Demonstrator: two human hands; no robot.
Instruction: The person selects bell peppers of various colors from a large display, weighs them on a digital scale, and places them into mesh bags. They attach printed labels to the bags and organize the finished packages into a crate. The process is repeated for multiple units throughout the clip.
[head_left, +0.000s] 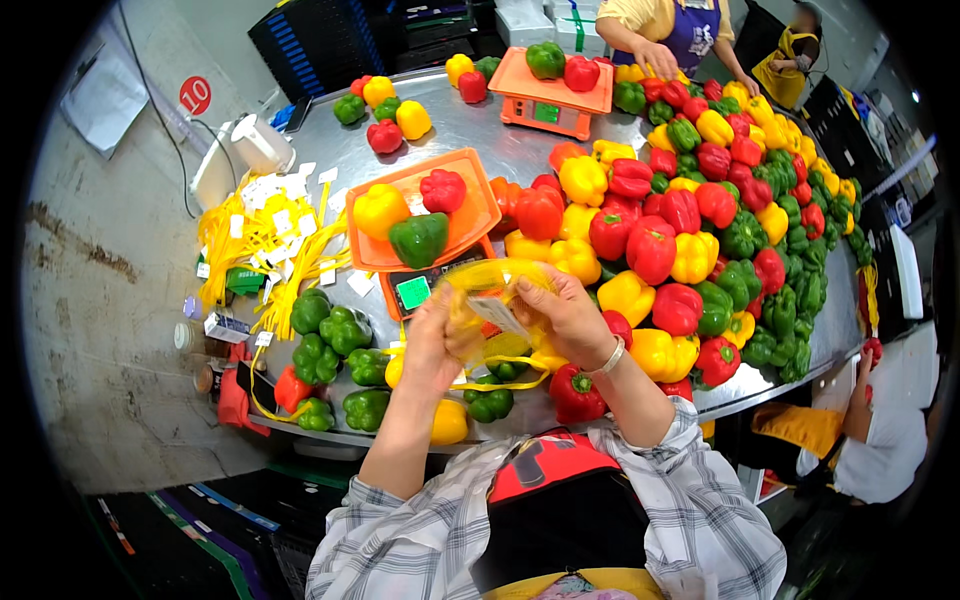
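Between my two hands a yellow mesh bag (480, 283) with a white label is stretched, its top edge spread. My left hand (437, 337) grips the bag's left side and my right hand (562, 311) its right side. The bag is blurred; whether anything is inside, I cannot tell. Just beyond my hands, an orange digital scale (480, 217) bears a tray with a yellow bell pepper (380, 212), a red bell pepper (443, 190) and a green bell pepper (419, 240). Loose peppers lie under and beside my hands.
A large heap of mixed bell peppers (679, 266) covers the right side of the metal table (315, 161). Yellow mesh bags (240, 240) with labels lie left. A second orange scale (551, 94) stands at the back. One co-worker reaches into the heap; other people stand at right.
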